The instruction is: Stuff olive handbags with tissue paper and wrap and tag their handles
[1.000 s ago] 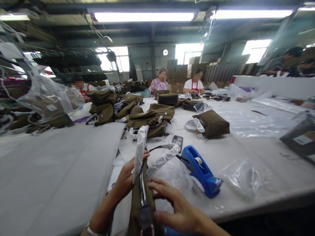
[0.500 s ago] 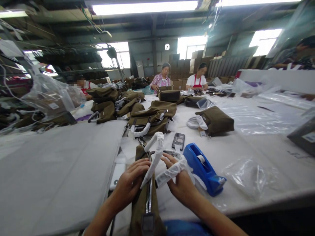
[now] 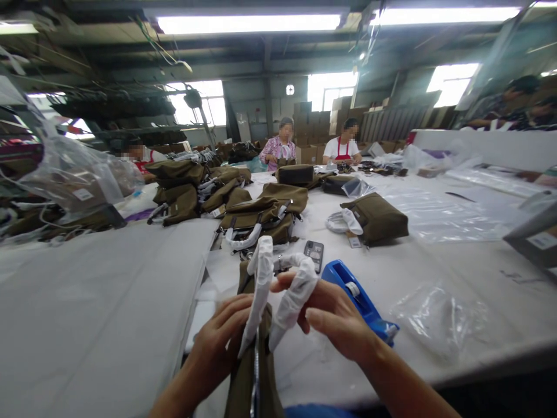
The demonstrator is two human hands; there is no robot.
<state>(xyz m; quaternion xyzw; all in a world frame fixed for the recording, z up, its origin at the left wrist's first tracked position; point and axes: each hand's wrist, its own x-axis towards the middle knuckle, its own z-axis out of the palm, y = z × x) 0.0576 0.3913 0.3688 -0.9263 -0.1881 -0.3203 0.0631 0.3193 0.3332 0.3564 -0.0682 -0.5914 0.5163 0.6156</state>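
Note:
An olive-green handbag (image 3: 248, 383) stands in front of me, zip side up, with its near end cut off by the frame. Its two handles, a left handle (image 3: 261, 278) and a right handle (image 3: 292, 293), rise upright in white wrapping. My left hand (image 3: 220, 337) grips the bag's left side by the base of the left handle, fingertips partly hidden behind it. At the right handle, my right hand (image 3: 337, 313) has its fingers reaching behind the wrapping, thumb apart from them. A blue tape dispenser (image 3: 354, 296) lies just beyond my right hand.
A phone (image 3: 314, 254) lies past the bag. Several olive bags (image 3: 261, 209) are piled ahead, and another bag (image 3: 378, 217) lies to the right. Clear plastic (image 3: 439, 316) rests at right. Two co-workers (image 3: 281, 145) sit across the table, others at the sides.
Both handles now stand more upright and closer together. My right hand has risen and turned, its thumb now in sight. My left hand has stayed at the bag's side. The view has tilted slightly.

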